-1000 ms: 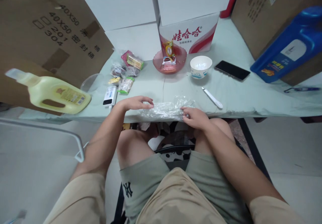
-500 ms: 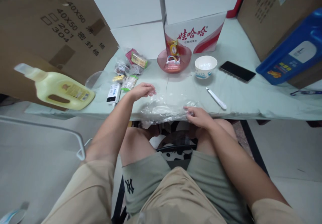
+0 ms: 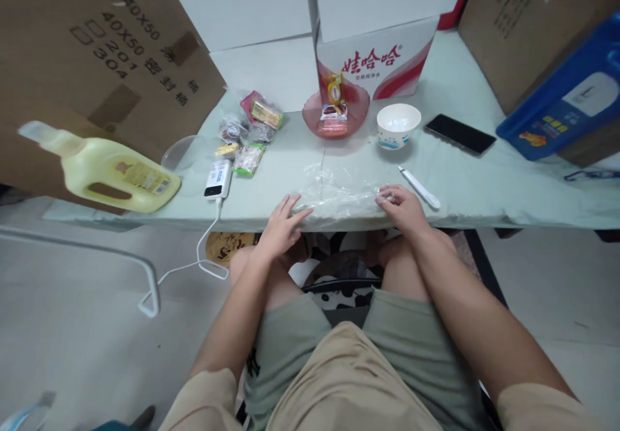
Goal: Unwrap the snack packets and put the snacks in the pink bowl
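Note:
A crumpled clear plastic bag (image 3: pixel 334 198) lies near the table's front edge, between my two hands. My right hand (image 3: pixel 403 208) pinches its right end between thumb and fingers. My left hand (image 3: pixel 285 224) is open at the bag's left end, fingers spread over the table edge. Whether its fingertips touch the plastic, I cannot tell. A white pen-like tool (image 3: pixel 419 188) lies just right of my right hand. Behind the bag, a pink glass bowl (image 3: pixel 358 117) holds several wrapped snacks (image 3: pixel 334 111). Beside it stands a white bowl (image 3: pixel 398 127) with a blue pattern.
Left on the table are several packaged snacks (image 3: pixel 249 158), a white power bank (image 3: pixel 217 179) with a cable (image 3: pixel 199 250), a clear lid (image 3: pixel 179 152) and a yellow jug (image 3: pixel 121 176). A phone (image 3: pixel 460 134) and a blue jug (image 3: pixel 564 98) are right. Cardboard boxes (image 3: pixel 159 27) stand behind.
My left hand has come down and right from above the table to the bag's left end. My right hand has moved slightly right and away from me, the bag shifting with it.

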Demonstrator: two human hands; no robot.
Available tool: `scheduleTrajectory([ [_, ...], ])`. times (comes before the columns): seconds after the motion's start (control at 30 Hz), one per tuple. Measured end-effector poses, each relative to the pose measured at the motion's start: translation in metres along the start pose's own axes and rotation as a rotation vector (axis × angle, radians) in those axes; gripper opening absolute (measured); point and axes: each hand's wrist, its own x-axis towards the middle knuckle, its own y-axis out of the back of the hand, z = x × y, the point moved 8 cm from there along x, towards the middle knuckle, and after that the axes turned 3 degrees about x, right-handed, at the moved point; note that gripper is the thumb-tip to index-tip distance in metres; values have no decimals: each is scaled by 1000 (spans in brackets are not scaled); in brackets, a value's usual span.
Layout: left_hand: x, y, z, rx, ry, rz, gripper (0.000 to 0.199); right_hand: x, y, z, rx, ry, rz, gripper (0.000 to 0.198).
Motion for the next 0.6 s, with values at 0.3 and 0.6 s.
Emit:
scheduleTrajectory([
  [0.3,8,21,-52,-596,326,477,32,-1,6,-3,-113,41,74,31],
  [0.6,10,-11,-9,-282,19,164,24,-1,2,-9,-143,110,26,25],
])
